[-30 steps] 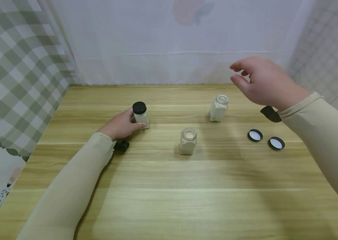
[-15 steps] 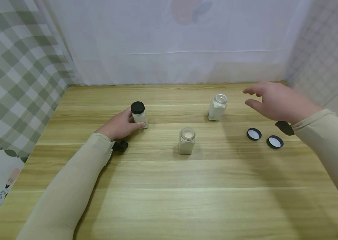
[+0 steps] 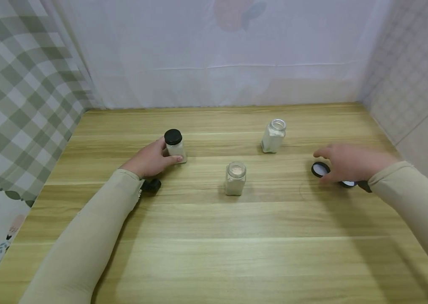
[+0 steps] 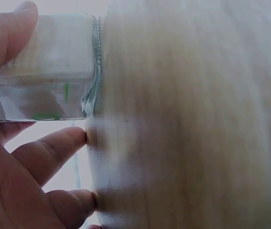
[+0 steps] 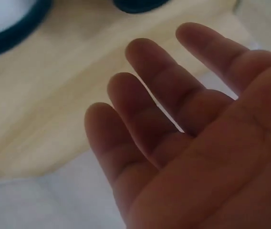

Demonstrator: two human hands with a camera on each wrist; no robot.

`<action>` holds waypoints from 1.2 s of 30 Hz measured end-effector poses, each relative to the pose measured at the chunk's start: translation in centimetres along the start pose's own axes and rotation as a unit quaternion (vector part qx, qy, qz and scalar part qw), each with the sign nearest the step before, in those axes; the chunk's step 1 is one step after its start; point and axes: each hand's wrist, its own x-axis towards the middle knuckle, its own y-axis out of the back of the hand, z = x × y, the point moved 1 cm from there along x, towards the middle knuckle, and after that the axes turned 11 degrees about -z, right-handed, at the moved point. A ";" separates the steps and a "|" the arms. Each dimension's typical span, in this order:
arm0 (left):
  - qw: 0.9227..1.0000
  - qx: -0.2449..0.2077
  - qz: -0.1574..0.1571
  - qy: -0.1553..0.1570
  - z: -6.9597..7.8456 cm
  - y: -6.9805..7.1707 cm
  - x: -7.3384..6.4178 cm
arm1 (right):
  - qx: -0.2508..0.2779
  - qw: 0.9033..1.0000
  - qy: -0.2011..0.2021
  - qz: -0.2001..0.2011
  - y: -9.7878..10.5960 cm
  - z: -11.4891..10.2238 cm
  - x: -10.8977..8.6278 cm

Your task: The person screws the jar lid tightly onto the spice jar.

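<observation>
My left hand (image 3: pixel 151 159) grips a small glass jar (image 3: pixel 177 150) with a black screw lid (image 3: pixel 173 136), which stands upright on the table. In the left wrist view the thumb lies across the jar (image 4: pixel 54 52), whose contents look pale and powdery. Over on the right, my right hand (image 3: pixel 352 162) is spread above two loose black lids. One lid (image 3: pixel 320 169) shows its white liner beside the fingers; the other lid (image 3: pixel 348 184) is partly covered by the hand. The right wrist view shows straight, separated fingers (image 5: pixel 140 109) holding nothing.
Two uncapped jars of pale powder stand upright: one jar (image 3: pixel 235 181) near the middle, another jar (image 3: pixel 273 137) farther back. A white curtain (image 3: pixel 206 84) hangs behind the wooden table (image 3: pixel 214 253), and a green checked cloth (image 3: pixel 20 84) covers the left side.
My right hand has come down from above the table's back right to just over the loose lids. The left hand keeps its grip on the capped jar.
</observation>
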 end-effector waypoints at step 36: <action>0.999 -0.010 0.030 -0.007 0.0 -0.2 -0.6 | -0.003 0.998 0.036 0.058 -2.4 0.6 0.7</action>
